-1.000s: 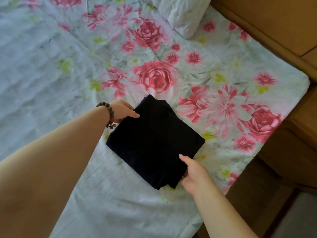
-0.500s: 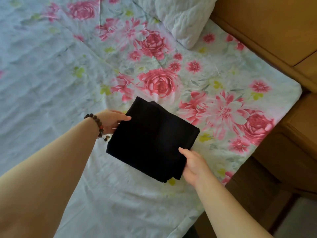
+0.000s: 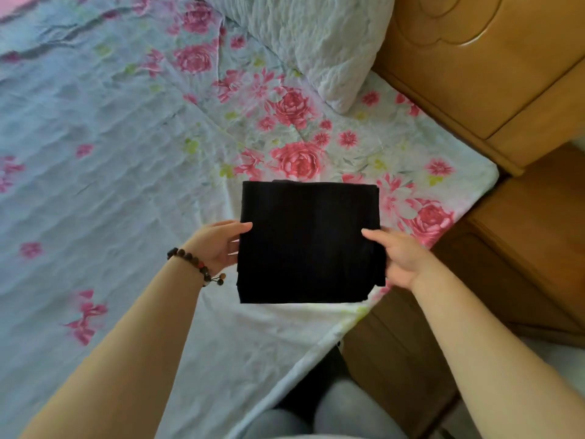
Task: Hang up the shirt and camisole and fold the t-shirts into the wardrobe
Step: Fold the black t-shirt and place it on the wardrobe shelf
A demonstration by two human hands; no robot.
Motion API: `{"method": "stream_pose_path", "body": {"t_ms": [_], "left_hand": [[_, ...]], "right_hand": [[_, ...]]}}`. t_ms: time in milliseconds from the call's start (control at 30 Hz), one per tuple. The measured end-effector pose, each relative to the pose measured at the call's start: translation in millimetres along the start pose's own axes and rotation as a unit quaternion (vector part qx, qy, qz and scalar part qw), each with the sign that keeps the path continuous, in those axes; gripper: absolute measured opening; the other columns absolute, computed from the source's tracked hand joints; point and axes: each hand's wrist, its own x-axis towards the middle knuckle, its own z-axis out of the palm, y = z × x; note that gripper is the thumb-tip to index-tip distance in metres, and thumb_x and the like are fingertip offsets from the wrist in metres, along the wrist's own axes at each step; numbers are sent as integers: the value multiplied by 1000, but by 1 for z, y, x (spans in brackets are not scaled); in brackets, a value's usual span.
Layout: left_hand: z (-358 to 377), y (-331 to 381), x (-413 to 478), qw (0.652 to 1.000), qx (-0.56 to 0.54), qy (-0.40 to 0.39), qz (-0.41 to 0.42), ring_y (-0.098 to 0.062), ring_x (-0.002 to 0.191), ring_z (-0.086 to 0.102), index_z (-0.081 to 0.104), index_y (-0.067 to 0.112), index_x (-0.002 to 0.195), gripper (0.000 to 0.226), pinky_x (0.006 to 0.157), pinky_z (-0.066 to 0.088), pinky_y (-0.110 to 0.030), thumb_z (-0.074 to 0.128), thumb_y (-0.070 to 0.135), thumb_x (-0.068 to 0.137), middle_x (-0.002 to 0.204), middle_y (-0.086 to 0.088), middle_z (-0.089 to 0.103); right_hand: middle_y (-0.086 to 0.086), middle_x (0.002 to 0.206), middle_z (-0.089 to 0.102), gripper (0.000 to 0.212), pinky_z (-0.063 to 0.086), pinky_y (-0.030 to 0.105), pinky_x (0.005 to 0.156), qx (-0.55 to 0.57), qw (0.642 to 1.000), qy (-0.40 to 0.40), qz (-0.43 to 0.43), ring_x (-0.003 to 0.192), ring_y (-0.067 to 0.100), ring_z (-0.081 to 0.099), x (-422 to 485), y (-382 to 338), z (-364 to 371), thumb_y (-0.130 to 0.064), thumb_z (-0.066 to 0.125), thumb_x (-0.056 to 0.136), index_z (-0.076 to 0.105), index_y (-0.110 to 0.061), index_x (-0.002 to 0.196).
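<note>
A black t-shirt [image 3: 307,242], folded into a neat square, is held level above the bed corner. My left hand [image 3: 218,245] grips its left edge, thumb on top, a bead bracelet on the wrist. My right hand [image 3: 399,258] grips its right edge the same way. The fingers under the cloth are hidden. No wardrobe, shirt or camisole is in view.
The bed [image 3: 95,153] has a pale floral sheet and a white pillow [image 3: 316,42] at the top. A wooden headboard [image 3: 474,58] and a wooden nightstand [image 3: 522,248] stand to the right. My legs in grey trousers [image 3: 316,416] show at the bottom.
The folded t-shirt has been lifted off the sheet and turned square to me. Both hands moved with it, and the view shifted toward the bed's corner.
</note>
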Motion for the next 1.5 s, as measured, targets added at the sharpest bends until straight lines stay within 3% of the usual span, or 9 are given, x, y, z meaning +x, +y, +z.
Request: {"method": "stream_pose_path", "body": {"t_ms": [300, 500, 733, 933, 1067, 1300, 1500], "left_hand": [[60, 0, -62, 999, -26, 0, 26, -22, 84, 70, 63, 1, 113, 34, 73, 56, -35, 70, 18, 85, 107, -16, 70], [79, 0, -80, 998, 4, -41, 38, -21, 78, 70, 65, -1, 109, 28, 69, 55, -34, 68, 15, 86, 92, -10, 73], [85, -21, -105, 991, 66, -110, 44, -18, 70, 68, 67, 0, 104, 22, 64, 55, -31, 68, 13, 86, 84, -7, 72], [79, -53, -127, 977, 125, -169, 40, -18, 74, 69, 68, 3, 104, 21, 69, 56, -33, 68, 13, 86, 93, -8, 72], [83, -78, -144, 964, 165, -205, 28, -17, 72, 69, 69, 5, 102, 17, 66, 55, -32, 68, 12, 87, 87, -6, 72], [104, -129, -183, 933, 249, -260, 6, -17, 70, 67, 68, 6, 98, 12, 63, 56, -31, 66, 13, 87, 77, -2, 72], [131, -172, -214, 887, 343, -308, 0, -22, 82, 64, 68, 5, 104, 20, 75, 56, -36, 68, 15, 87, 88, -7, 69]], "right_hand": [[8, 115, 68, 27, 52, 34, 74, -17, 999, 33, -40, 103, 24, 64, -98, -33, -42, -13, 55, 94, 61, -12, 120], [9, 112, 69, 24, 52, 35, 74, 25, 994, 90, -54, 100, 25, 66, -138, -2, -60, -14, 57, 93, 64, -8, 114], [5, 113, 68, 25, 51, 35, 81, 86, 979, 149, -105, 105, 23, 62, -192, 68, -63, -16, 57, 93, 63, -11, 117], [5, 118, 68, 30, 51, 36, 84, 141, 962, 197, -127, 108, 24, 64, -239, 144, -58, -19, 59, 93, 62, -12, 121], [6, 114, 69, 26, 51, 37, 86, 181, 946, 235, -134, 106, 24, 64, -278, 195, -51, -19, 59, 92, 64, -11, 117], [11, 110, 70, 24, 45, 45, 100, 266, 908, 300, -123, 107, 28, 64, -345, 283, -47, -16, 59, 92, 66, -6, 113], [13, 113, 69, 31, 44, 48, 102, 361, 856, 341, -147, 107, 30, 64, -391, 370, -40, -15, 65, 86, 65, -3, 115]]}}
